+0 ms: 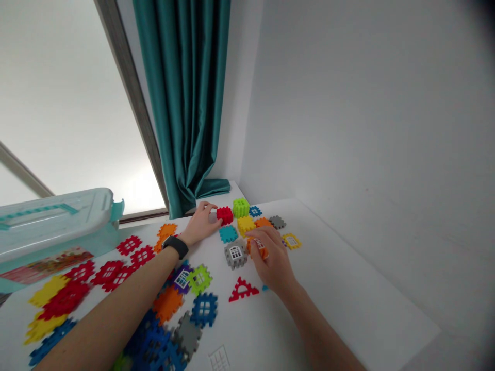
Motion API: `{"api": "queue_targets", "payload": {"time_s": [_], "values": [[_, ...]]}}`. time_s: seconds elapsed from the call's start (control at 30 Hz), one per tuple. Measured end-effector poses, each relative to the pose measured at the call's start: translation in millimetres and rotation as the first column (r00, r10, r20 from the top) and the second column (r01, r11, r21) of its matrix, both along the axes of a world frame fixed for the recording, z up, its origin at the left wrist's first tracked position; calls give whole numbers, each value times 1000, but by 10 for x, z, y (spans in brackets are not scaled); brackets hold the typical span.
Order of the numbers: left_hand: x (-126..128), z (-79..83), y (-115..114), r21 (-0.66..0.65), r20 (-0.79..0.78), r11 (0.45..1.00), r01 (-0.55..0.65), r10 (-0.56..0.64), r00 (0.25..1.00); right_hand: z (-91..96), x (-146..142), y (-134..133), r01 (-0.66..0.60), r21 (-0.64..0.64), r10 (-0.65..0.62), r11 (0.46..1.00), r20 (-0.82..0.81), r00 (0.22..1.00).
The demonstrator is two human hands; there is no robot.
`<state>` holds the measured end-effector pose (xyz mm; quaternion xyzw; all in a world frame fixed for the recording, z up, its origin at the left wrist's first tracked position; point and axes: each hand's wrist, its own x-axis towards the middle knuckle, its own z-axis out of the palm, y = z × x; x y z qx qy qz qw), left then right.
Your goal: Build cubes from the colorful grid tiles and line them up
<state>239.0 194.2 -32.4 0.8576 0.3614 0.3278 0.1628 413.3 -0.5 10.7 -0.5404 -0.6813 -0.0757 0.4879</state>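
My left hand [201, 222] reaches to the back of the table, its thumb and fingers curled at the left side of a red block [225, 215]. My right hand [270, 257] grips an orange tile with a white window [260, 248], partly hidden by the fingers. Between the hands lie a teal tile [228, 234] and a grey tile with a white window [235, 254]. A yellow block [246, 225] and a lime green block [241, 207] stand just behind. In front of my right hand is a red triangular piece [242, 289].
A lidded, light teal box [58, 226] stands at the left. Red tiles [109, 271], blue tiles [204, 309] and others spread over the white table [266, 335]. A grey tile [277, 222] and a yellow frame [292, 241] lie at the right. A green curtain [189, 103] hangs behind.
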Motion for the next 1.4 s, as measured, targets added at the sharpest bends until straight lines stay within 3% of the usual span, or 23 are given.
{"api": "queue_targets", "payload": {"time_s": [0.4,0.73,0.97,1.2,1.4], "values": [[-240,176,-292,45,-52,996,73,-70,996,-39,-68,12,-19,24,17,1000,58,998],[-705,370,-671,66,-180,988,138,-124,976,-154,-148,77,-52,35,46,998,151,988],[-1168,474,-1032,81,-239,991,105,-83,968,-102,-448,-1,-135,47,128,990,126,984],[-1642,426,-1382,78,-261,996,34,-13,965,-60,-755,-39,-253,-19,253,967,157,955],[-1868,398,-1568,122,-259,992,13,19,966,-45,-1053,-69,-342,-103,357,934,215,909]]}}
